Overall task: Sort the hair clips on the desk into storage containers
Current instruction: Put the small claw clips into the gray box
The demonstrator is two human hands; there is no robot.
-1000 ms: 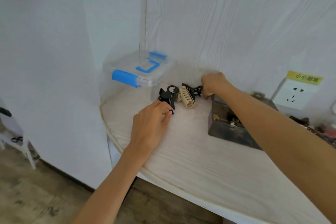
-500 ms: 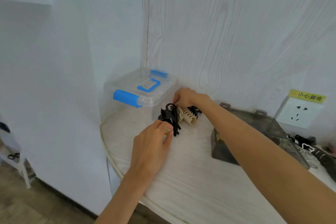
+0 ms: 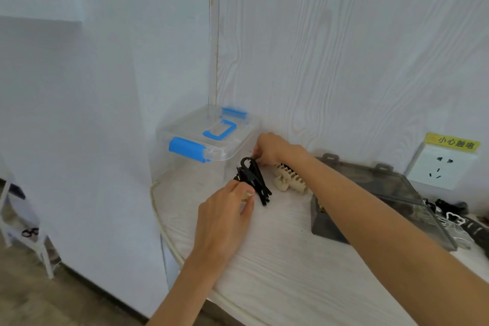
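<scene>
A black claw hair clip (image 3: 252, 178) lies on the white desk (image 3: 277, 267). My left hand (image 3: 225, 216) pinches its near end with thumb and fingertips. My right hand (image 3: 274, 149) is curled at the clip's far end, beside the clear storage box; what its fingers grip is hidden. A beige claw clip (image 3: 287, 180) lies just right of the black one, partly under my right forearm. The clear storage box (image 3: 209, 137) with blue latches and handle stands closed in the corner. A smoky grey box (image 3: 378, 201) with its lid raised sits to the right.
A wall socket (image 3: 440, 167) with a yellow warning label is on the wall at right. Dark and white small items (image 3: 455, 216) lie at the desk's far right edge. The desk's rounded edge runs left of my left hand. A white stand (image 3: 23, 233) is on the floor at left.
My right hand has moved left from the grey box to the far end of the black clip. My left hand keeps its hold on the clip's near end. The camera view tilted up.
</scene>
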